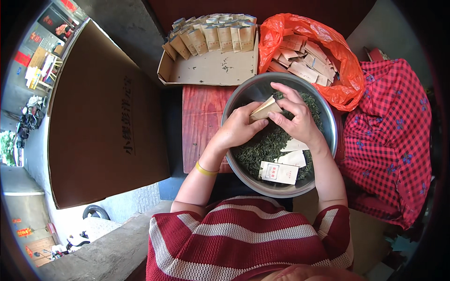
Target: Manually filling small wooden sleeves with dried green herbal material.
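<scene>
Over a metal bowl [230,161] I hold a small tan paper packet [266,108]. My left hand [239,125] grips its left side between thumb and fingers. On its right edge rest the thumb and a finger of my right hand [298,117], whose other fingers are raised and spread. Dark dried leaves [262,145], which look like tea, fill much of the bowl. On the leaves near the bowl's front lie several flat paper packets [279,173], the nearest one white with print. Whether the held packet has anything inside is hidden.
Behind the bowl, a shallow cardboard box [208,74] holds rows of upright tan packets [225,38]. An orange-red plastic bag [349,86] of flat packets [311,61] touches the bowl's far right. A red wooden table [201,126] lies underneath. A large carton [105,126] stands left, checked cloth [389,140] right.
</scene>
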`<state>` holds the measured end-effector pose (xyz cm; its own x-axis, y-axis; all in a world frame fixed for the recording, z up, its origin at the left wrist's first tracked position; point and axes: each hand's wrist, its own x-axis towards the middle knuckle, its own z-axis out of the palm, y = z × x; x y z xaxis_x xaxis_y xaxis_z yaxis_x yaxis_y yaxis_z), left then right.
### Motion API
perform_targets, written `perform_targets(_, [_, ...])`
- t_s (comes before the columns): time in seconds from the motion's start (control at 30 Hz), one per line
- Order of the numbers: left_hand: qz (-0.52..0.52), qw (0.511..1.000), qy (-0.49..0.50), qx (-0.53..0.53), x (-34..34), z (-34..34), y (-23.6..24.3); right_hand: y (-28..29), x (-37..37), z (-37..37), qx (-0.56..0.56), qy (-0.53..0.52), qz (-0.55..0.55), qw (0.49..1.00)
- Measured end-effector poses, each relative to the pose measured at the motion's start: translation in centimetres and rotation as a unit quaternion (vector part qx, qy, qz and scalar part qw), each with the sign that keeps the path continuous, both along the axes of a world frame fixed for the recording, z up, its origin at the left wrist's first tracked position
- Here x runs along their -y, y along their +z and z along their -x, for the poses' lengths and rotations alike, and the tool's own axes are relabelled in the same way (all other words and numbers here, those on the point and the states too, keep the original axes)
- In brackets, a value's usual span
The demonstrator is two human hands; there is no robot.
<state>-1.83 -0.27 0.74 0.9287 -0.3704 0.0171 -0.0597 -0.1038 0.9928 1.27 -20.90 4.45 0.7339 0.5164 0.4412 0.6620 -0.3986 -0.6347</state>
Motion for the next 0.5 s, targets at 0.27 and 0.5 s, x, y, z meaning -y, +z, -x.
perform_targets(0.27, [-0.042,0.996,0.036,0.073,0.5,0.0,-0.3,-0.4,0.3,0.1,-0.086,0.095,0.066,0.99])
perform_targets(0.5, [-0.044,0.996,0.029,0.065,0.3,-0.1,0.6,0.5,-0.3,0.7,-0.055,0.033,0.048,0.997])
